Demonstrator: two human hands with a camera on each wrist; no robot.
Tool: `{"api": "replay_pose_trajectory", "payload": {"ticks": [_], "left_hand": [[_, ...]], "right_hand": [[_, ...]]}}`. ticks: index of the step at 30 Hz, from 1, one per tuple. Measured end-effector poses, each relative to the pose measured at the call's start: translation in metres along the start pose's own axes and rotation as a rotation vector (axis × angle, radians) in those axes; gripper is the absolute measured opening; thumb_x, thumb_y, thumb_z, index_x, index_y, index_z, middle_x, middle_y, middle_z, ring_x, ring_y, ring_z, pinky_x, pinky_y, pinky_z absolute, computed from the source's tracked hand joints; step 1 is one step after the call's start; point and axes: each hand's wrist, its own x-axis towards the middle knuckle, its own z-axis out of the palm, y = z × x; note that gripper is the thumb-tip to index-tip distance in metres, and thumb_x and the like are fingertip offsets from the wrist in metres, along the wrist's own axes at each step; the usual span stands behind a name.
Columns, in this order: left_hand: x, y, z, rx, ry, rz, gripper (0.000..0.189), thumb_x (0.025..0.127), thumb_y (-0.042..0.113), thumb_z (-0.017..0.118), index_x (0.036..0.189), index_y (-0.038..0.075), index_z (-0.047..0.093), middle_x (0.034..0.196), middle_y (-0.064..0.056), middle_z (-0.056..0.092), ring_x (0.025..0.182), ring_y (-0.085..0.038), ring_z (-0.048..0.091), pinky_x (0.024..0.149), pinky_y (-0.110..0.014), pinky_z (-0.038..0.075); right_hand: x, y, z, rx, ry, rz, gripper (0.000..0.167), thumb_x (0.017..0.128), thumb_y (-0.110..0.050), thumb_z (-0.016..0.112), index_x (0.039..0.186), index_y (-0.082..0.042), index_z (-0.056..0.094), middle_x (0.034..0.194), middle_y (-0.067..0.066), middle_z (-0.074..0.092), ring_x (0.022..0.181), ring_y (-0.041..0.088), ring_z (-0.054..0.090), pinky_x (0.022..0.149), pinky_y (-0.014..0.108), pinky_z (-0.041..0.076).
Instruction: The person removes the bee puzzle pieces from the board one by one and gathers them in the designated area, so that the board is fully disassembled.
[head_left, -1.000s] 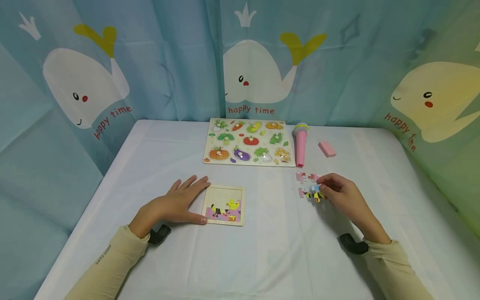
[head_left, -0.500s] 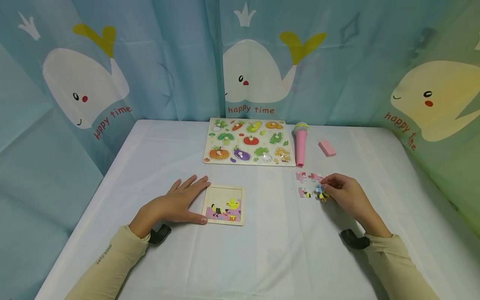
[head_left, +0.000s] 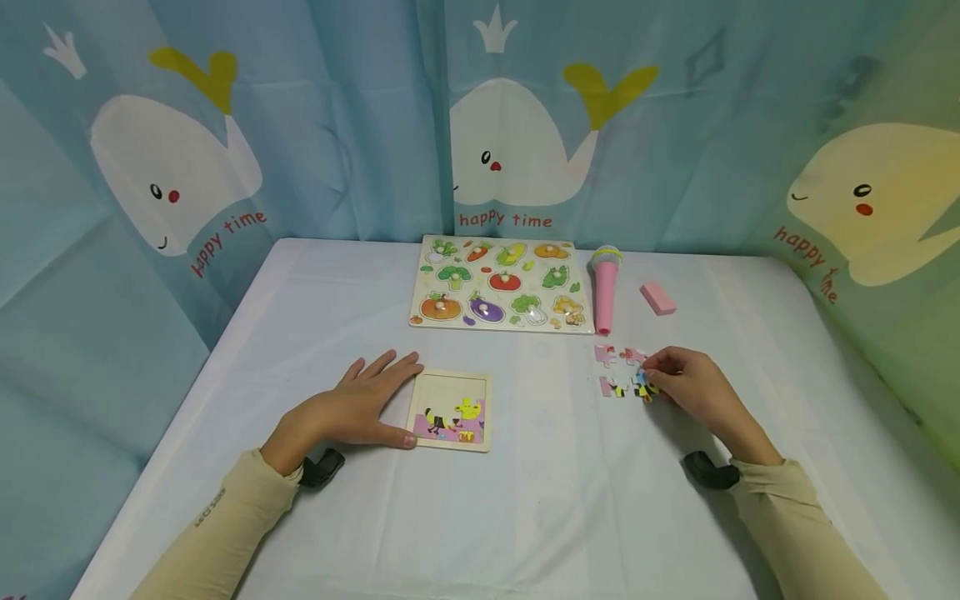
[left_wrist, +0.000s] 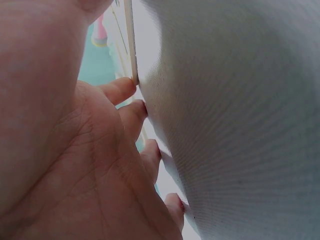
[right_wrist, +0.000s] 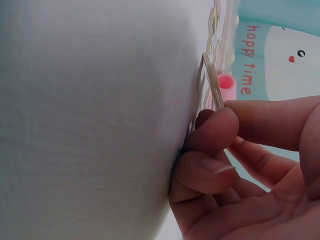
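My left hand point(head_left: 356, 410) lies at the left side of a small square wooden puzzle tray point(head_left: 446, 387). Its fingers are spread, with thumb and index finger touching the tray's left edge. Several pieces point(head_left: 467, 410) with a yellow, black and pink picture fill the tray's lower part; bare wood shows above. Over on the right, my right hand point(head_left: 693, 390) pinches a blue, yellow and black puzzle piece point(head_left: 642, 388) between thumb and index finger. In the right wrist view this piece point(right_wrist: 213, 80) is tilted, one end raised. Loose pink puzzle pieces point(head_left: 605, 355) lie just left of that hand.
A vegetable peg board point(head_left: 495, 296) lies at the back of the white-covered table point(head_left: 555, 500). Beside it are a pink toy microphone point(head_left: 604, 292) and a pink block point(head_left: 658, 298). A whale-print curtain point(head_left: 360, 125) closes off the back and sides.
My right hand has shifted slightly to the right with the pinched puzzle piece, away from the neighbouring loose pieces. The left hand has stayed at the tray.
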Motion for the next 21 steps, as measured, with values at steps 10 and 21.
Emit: {"api": "replay_pose_trajectory", "payload": {"ticks": [10,21], "left_hand": [[0.000,0.001,-0.001,-0.006,0.002,0.000,0.110,0.087,0.054,0.086,0.170,0.010,0.028,0.177,-0.011,0.020,0.163,-0.038,0.007,0.127,-0.066,0.000],[-0.001,0.001,-0.002,0.006,-0.001,0.002,0.110,0.087,0.055,0.086,0.170,0.011,0.028,0.177,-0.011,0.021,0.163,-0.038,0.008,0.127,-0.066,0.001]], "right_hand": [[-0.001,-0.002,0.000,-0.052,0.008,0.006,0.024,0.108,-0.014,0.061,0.117,0.007,0.068,0.096,0.011,0.069,0.082,0.024,0.059,0.065,0.032,0.049],[-0.003,-0.023,0.006,-0.054,0.022,-0.018,0.028,0.109,-0.020,0.062,0.119,0.006,0.069,0.100,0.013,0.069,0.088,0.027,0.057,0.066,0.035,0.048]]}}
